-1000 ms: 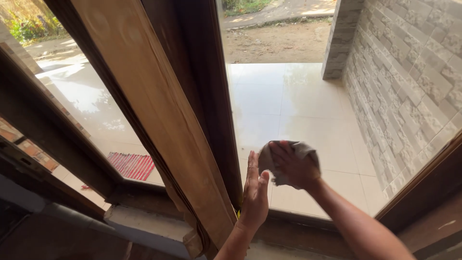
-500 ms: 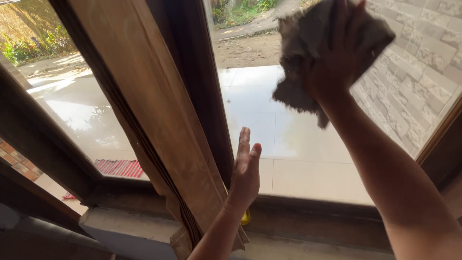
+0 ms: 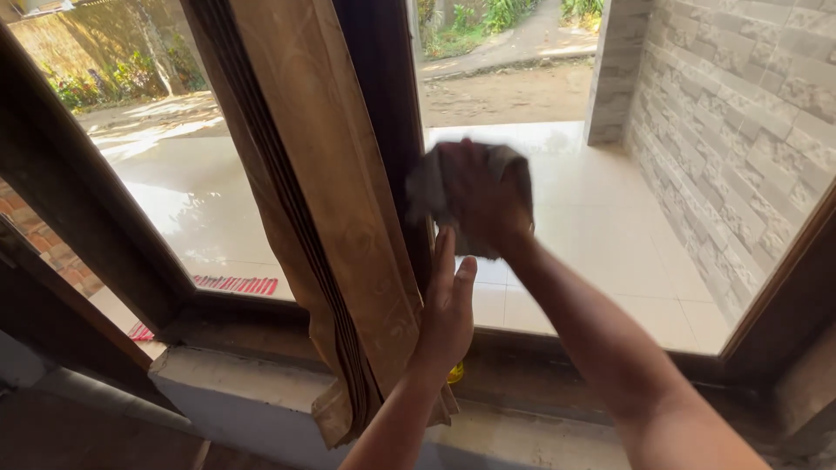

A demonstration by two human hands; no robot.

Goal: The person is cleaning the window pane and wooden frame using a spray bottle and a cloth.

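head view, close, facing window (image 3: 610, 218)

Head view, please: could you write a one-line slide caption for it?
Right hand presses a grey cloth to the window pane; left hand rests flat beside the bunched tan curtain.

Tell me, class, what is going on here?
A person is at a window. The right hand presses a grey cloth against the glass, close to the dark wooden frame. The left hand is open and flat, fingers up, beside the tan curtain, which hangs gathered down to the sill. Something small and yellow shows on the sill behind the left wrist; what it is cannot be told.
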